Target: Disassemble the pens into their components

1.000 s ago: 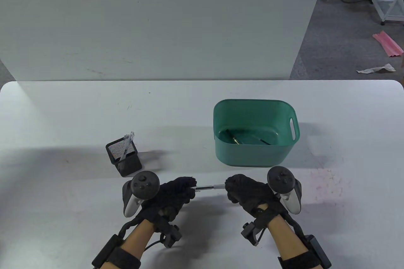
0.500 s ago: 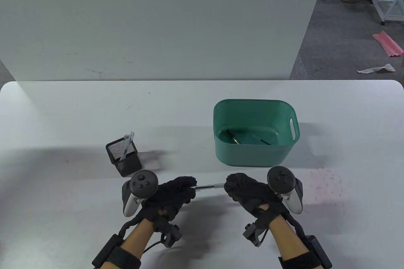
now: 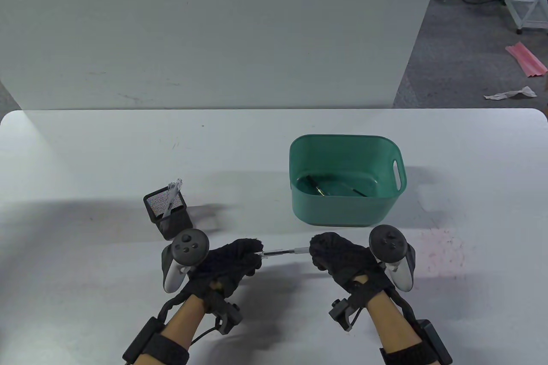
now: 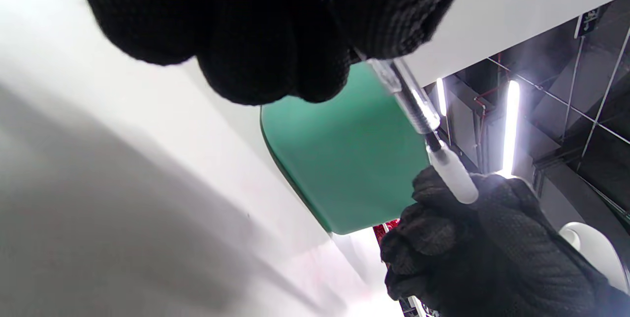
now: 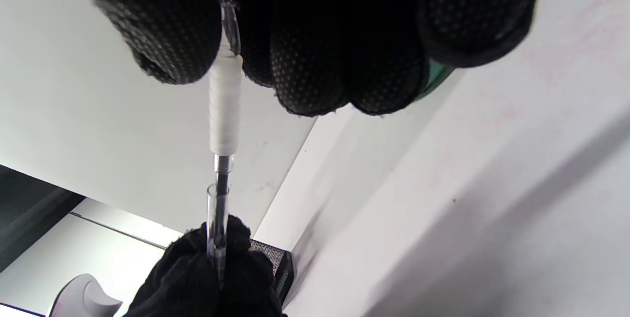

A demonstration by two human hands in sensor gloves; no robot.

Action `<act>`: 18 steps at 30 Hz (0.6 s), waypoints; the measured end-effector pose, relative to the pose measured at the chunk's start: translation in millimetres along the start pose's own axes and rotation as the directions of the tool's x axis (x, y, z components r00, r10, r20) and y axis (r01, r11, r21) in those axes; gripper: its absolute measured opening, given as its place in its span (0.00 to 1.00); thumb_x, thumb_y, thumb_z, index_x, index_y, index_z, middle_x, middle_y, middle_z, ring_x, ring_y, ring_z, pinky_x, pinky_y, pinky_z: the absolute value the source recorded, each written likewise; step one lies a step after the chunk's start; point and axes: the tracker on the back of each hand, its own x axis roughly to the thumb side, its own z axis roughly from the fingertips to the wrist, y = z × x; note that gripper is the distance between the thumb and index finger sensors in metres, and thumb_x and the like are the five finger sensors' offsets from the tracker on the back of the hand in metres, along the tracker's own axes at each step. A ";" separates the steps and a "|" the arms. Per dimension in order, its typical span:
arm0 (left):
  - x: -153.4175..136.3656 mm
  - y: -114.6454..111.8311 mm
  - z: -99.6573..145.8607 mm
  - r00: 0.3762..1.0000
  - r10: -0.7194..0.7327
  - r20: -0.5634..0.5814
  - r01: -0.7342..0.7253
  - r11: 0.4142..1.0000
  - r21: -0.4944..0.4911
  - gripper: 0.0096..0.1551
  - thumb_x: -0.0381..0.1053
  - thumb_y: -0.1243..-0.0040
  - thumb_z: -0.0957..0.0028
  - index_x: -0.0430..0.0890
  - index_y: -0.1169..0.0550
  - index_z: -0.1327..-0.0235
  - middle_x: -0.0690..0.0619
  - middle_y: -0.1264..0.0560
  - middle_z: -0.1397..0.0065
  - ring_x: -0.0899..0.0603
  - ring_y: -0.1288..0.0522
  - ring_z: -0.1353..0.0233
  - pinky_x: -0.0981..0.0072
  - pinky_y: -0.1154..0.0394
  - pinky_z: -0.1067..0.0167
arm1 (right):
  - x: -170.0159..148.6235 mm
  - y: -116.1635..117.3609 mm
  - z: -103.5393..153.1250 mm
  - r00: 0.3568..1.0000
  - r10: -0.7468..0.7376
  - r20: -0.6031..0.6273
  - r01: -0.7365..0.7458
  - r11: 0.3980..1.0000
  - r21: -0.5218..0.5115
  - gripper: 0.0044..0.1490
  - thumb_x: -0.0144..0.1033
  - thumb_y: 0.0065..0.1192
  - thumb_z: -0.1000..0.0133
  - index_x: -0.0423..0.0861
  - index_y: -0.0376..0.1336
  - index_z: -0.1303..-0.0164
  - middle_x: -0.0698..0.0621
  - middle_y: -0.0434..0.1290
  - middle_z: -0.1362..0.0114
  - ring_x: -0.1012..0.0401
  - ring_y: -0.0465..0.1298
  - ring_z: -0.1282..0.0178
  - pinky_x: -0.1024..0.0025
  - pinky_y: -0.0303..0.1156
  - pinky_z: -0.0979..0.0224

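Note:
A clear pen [image 3: 284,251] is held level just above the table between both hands. My left hand [image 3: 256,252] pinches the clear barrel [image 4: 401,93]. My right hand [image 3: 314,251] pinches the white grip section [image 5: 225,110]. The grip section stands off the barrel's end, with a short metal thread and the dark refill [image 5: 222,181] bare between them. The barrel [image 5: 216,231] runs into my left hand [image 5: 211,277] in the right wrist view. The rest of each pen piece is hidden in the gloves.
A green bin [image 3: 346,211] stands just beyond my right hand, with a few pen parts [image 3: 319,188] inside. A black mesh pen holder [image 3: 168,215] with a clear pen [image 3: 172,196] stands beyond my left hand.
My hands have drawn slightly apart, left hand leftward and right hand rightward. The stretch of pen showing between them is a little longer.

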 end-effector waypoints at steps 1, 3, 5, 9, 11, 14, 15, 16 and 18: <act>-1.5 1.1 0.0 1.000 0.007 -0.005 -0.007 1.000 -0.001 0.25 0.54 0.37 0.46 0.54 0.23 0.35 0.49 0.16 0.40 0.45 0.14 0.47 0.43 0.19 0.44 | 0.4 -1.0 0.3 1.000 -0.001 0.002 0.001 1.000 -0.005 0.31 0.49 0.62 0.41 0.41 0.64 0.35 0.43 0.77 0.43 0.45 0.76 0.43 0.47 0.74 0.44; -5.5 3.3 0.2 0.999 0.023 -0.025 -0.023 1.000 -0.011 0.25 0.53 0.37 0.46 0.55 0.23 0.35 0.50 0.17 0.39 0.45 0.14 0.46 0.43 0.20 0.44 | 1.2 -3.2 1.4 1.000 -0.006 0.003 0.006 1.000 -0.028 0.31 0.49 0.62 0.40 0.41 0.64 0.35 0.43 0.76 0.43 0.45 0.76 0.43 0.47 0.74 0.44; -9.7 5.0 0.8 0.998 0.041 -0.042 -0.041 0.999 -0.009 0.25 0.53 0.37 0.46 0.55 0.23 0.35 0.49 0.17 0.39 0.45 0.14 0.46 0.43 0.20 0.44 | 2.0 -5.2 2.4 1.000 -0.015 0.011 0.015 0.999 -0.039 0.31 0.49 0.62 0.40 0.41 0.64 0.35 0.43 0.76 0.43 0.45 0.76 0.43 0.48 0.74 0.44; -14.3 10.6 0.6 0.996 0.063 -0.056 -0.064 0.998 -0.010 0.24 0.53 0.37 0.46 0.56 0.23 0.35 0.49 0.17 0.38 0.45 0.14 0.45 0.43 0.20 0.43 | 3.0 -9.1 4.1 1.000 -0.019 0.019 0.020 0.998 -0.063 0.31 0.49 0.62 0.41 0.41 0.64 0.34 0.44 0.76 0.43 0.46 0.76 0.43 0.48 0.74 0.44; -17.7 14.1 0.7 0.995 0.075 -0.066 -0.075 0.997 0.003 0.24 0.53 0.37 0.46 0.56 0.23 0.34 0.49 0.17 0.37 0.45 0.15 0.45 0.43 0.20 0.43 | 2.3 -12.6 4.3 0.999 -0.026 0.020 0.027 0.996 -0.082 0.31 0.49 0.62 0.41 0.41 0.64 0.34 0.44 0.76 0.43 0.46 0.76 0.43 0.48 0.74 0.44; -21.9 17.4 1.2 0.992 0.097 -0.079 -0.097 0.995 0.014 0.24 0.52 0.37 0.46 0.56 0.24 0.34 0.49 0.17 0.37 0.44 0.15 0.45 0.42 0.20 0.43 | 1.8 -15.5 5.0 0.999 -0.034 0.019 0.035 0.995 -0.091 0.31 0.48 0.62 0.41 0.41 0.64 0.34 0.44 0.76 0.43 0.46 0.76 0.43 0.48 0.74 0.44; -23.2 18.8 1.4 0.991 0.102 -0.084 -0.101 0.995 0.019 0.24 0.52 0.37 0.46 0.56 0.24 0.34 0.49 0.17 0.37 0.44 0.15 0.45 0.42 0.20 0.43 | 1.8 -16.9 5.6 0.999 -0.034 0.021 0.036 0.995 -0.096 0.31 0.49 0.62 0.41 0.41 0.64 0.34 0.44 0.76 0.43 0.46 0.76 0.43 0.48 0.74 0.44; -24.0 19.9 1.6 0.991 0.104 -0.086 -0.103 0.994 0.024 0.24 0.52 0.37 0.46 0.56 0.24 0.34 0.49 0.17 0.37 0.44 0.15 0.45 0.42 0.20 0.43 | 1.8 -18.1 6.1 0.999 -0.037 0.023 0.040 0.994 -0.106 0.31 0.48 0.62 0.41 0.41 0.64 0.34 0.44 0.76 0.43 0.46 0.76 0.43 0.48 0.74 0.44; -25.1 22.0 2.1 0.990 0.110 -0.090 -0.108 0.994 0.035 0.24 0.52 0.38 0.46 0.56 0.24 0.34 0.49 0.18 0.37 0.44 0.15 0.44 0.42 0.20 0.43 | 2.6 -20.5 7.0 0.999 -0.042 0.029 0.046 0.990 -0.130 0.31 0.48 0.62 0.41 0.41 0.64 0.34 0.44 0.76 0.43 0.46 0.76 0.43 0.48 0.74 0.44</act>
